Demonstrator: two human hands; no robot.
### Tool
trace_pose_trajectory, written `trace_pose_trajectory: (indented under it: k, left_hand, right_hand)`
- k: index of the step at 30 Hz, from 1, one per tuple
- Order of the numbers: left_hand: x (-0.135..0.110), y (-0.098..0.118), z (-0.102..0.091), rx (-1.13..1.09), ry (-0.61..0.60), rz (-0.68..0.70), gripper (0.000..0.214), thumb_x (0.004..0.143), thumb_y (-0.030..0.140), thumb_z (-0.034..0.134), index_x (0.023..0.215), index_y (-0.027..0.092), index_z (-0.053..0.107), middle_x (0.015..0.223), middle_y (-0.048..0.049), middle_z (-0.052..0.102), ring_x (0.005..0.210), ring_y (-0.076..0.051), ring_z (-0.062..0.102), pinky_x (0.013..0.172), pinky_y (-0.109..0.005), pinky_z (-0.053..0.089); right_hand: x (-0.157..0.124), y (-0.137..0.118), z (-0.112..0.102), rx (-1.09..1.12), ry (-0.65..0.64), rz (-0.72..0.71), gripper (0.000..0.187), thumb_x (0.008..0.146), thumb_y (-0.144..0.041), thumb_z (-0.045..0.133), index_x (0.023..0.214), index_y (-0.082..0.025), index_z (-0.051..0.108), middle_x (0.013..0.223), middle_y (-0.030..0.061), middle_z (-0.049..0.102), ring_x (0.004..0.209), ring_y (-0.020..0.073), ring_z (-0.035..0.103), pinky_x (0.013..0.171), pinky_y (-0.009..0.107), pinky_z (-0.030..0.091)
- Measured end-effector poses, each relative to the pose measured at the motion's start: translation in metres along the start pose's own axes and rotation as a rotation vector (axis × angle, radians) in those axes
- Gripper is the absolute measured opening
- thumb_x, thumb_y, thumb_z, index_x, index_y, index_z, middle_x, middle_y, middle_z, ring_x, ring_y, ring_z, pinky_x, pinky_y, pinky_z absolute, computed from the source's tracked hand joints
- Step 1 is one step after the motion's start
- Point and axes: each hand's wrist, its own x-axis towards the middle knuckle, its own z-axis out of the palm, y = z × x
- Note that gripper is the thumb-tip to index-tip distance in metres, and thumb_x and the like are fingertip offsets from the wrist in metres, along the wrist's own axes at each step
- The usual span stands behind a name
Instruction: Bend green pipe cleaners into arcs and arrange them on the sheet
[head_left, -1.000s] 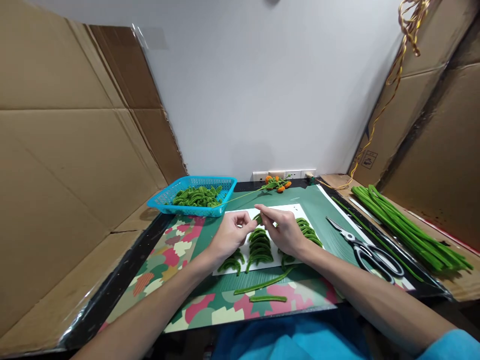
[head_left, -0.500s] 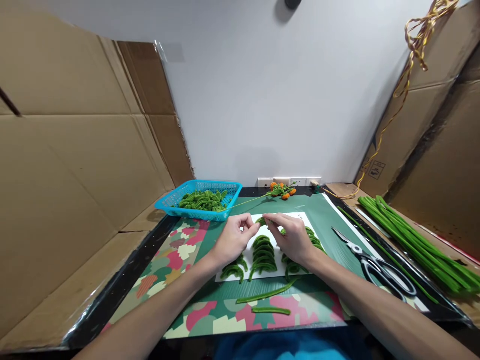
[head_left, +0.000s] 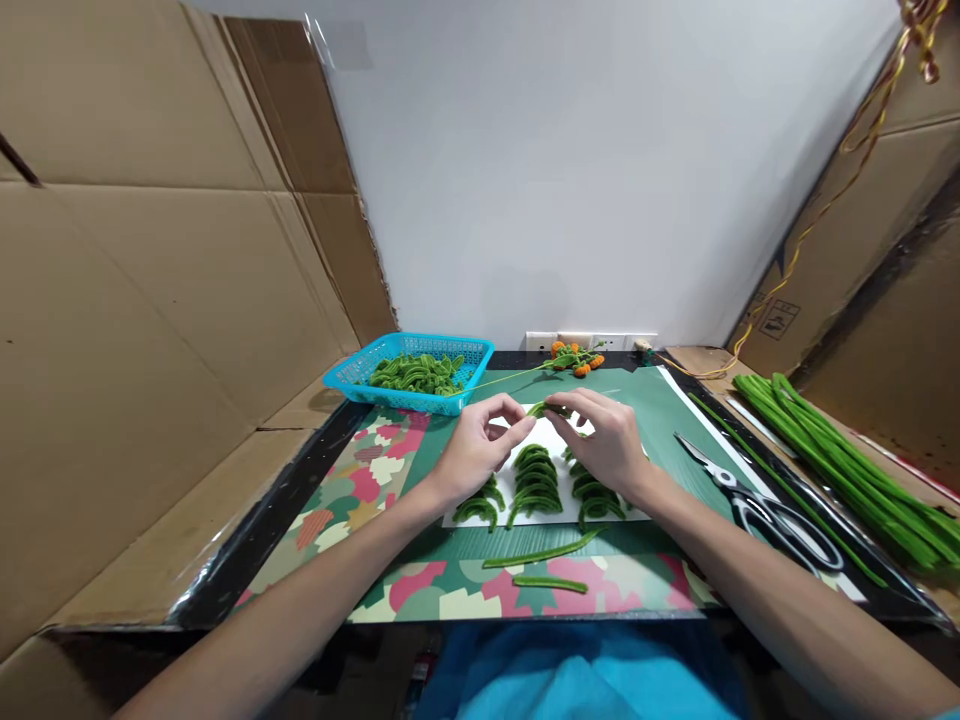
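Note:
My left hand (head_left: 486, 440) and my right hand (head_left: 600, 438) meet over a white sheet (head_left: 501, 520). Between their fingertips is a short, curved green pipe cleaner (head_left: 537, 409), pinched at its left end by my left thumb and forefinger and farther right by my right fingers, which partly cover it. Bent pipe cleaner pieces lie on the sheet in columns: a middle stack of arches (head_left: 535, 480), a right stack (head_left: 594, 492) partly under my right hand, and a left group (head_left: 478, 505) partly behind my left hand. Two straighter pieces (head_left: 541, 550) (head_left: 550, 583) lie nearer me.
A blue basket (head_left: 341, 382) holds many green looped pieces at the back left. Orange flowers with green stems (head_left: 576, 360) lie at the back. To the right are scissors (head_left: 731, 485) and a bundle of long green pipe cleaners (head_left: 847, 470). Cardboard walls (head_left: 150, 300) flank the table.
The view has tipped downward and shifted slightly left. Both hands remain over the sheet, holding the short piece, with the left thumb and forefinger forming a wider loop. The pieces on the sheet look unchanged.

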Motion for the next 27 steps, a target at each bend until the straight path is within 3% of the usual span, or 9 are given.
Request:
trace_pose_trajectory:
  k: [3, 6, 10, 14, 23, 27]
  left_hand:
    - [-0.004, -0.001, 0.001, 0.188, 0.069, 0.096, 0.032, 0.093, 0.042, 0.072, 0.077, 0.016, 0.063, 0.072, 0.0007, 0.060, 0.060, -0.010, 0.052, 0.056, -0.021, 0.041]
    - [-0.008, -0.001, 0.003, 0.358, 0.138, 0.148, 0.032, 0.094, 0.038, 0.069, 0.070, 0.017, 0.062, 0.064, 0.0009, 0.059, 0.057, -0.011, 0.048, 0.056, -0.023, 0.038]
    - [-0.012, 0.001, 0.006, 0.413, 0.177, 0.184, 0.033, 0.094, 0.036, 0.066, 0.067, 0.017, 0.062, 0.061, 0.0005, 0.059, 0.054, -0.011, 0.048, 0.055, -0.025, 0.037]
    - [-0.015, 0.004, 0.008, 0.409, 0.173, 0.197, 0.036, 0.094, 0.036, 0.065, 0.064, 0.018, 0.058, 0.058, 0.0015, 0.055, 0.052, -0.011, 0.045, 0.054, -0.025, 0.035]
    - [-0.013, -0.005, 0.005, 0.612, 0.128, 0.227, 0.034, 0.098, 0.036, 0.061, 0.068, 0.019, 0.061, 0.063, 0.0005, 0.060, 0.057, -0.013, 0.049, 0.060, -0.027, 0.035]
    - [-0.011, -0.005, 0.002, 0.695, 0.106, 0.218, 0.023, 0.103, 0.035, 0.059, 0.091, 0.021, 0.073, 0.085, -0.0010, 0.075, 0.069, -0.015, 0.061, 0.068, -0.027, 0.039]
  right_hand:
    - [-0.001, -0.001, 0.000, 0.007, -0.016, 0.001, 0.013, 0.104, -0.028, 0.063, 0.104, -0.023, 0.075, 0.093, 0.0033, 0.079, 0.073, 0.0155, 0.070, 0.066, 0.027, 0.050]
    - [-0.003, -0.004, 0.000, 0.014, -0.047, -0.007, 0.016, 0.105, -0.031, 0.061, 0.104, -0.023, 0.074, 0.091, 0.0039, 0.078, 0.073, 0.0153, 0.069, 0.068, 0.027, 0.050]
    - [-0.005, -0.011, -0.002, 0.031, -0.079, -0.025, 0.017, 0.105, -0.032, 0.059, 0.105, -0.022, 0.073, 0.092, 0.0052, 0.078, 0.073, 0.0158, 0.069, 0.070, 0.028, 0.051]
    - [-0.004, -0.015, -0.003, 0.115, -0.068, 0.047, 0.017, 0.106, -0.029, 0.057, 0.110, -0.020, 0.071, 0.090, 0.0051, 0.075, 0.070, 0.0150, 0.066, 0.067, 0.028, 0.050]
    - [-0.003, -0.018, -0.004, 0.006, -0.123, 0.064, 0.015, 0.101, -0.022, 0.060, 0.101, -0.023, 0.074, 0.086, 0.0028, 0.074, 0.072, 0.0160, 0.068, 0.067, 0.027, 0.049]
    - [0.005, 0.004, -0.013, -0.062, -0.202, 0.119, 0.013, 0.097, -0.020, 0.064, 0.095, -0.023, 0.076, 0.091, 0.0038, 0.077, 0.074, 0.0174, 0.069, 0.066, 0.028, 0.048]
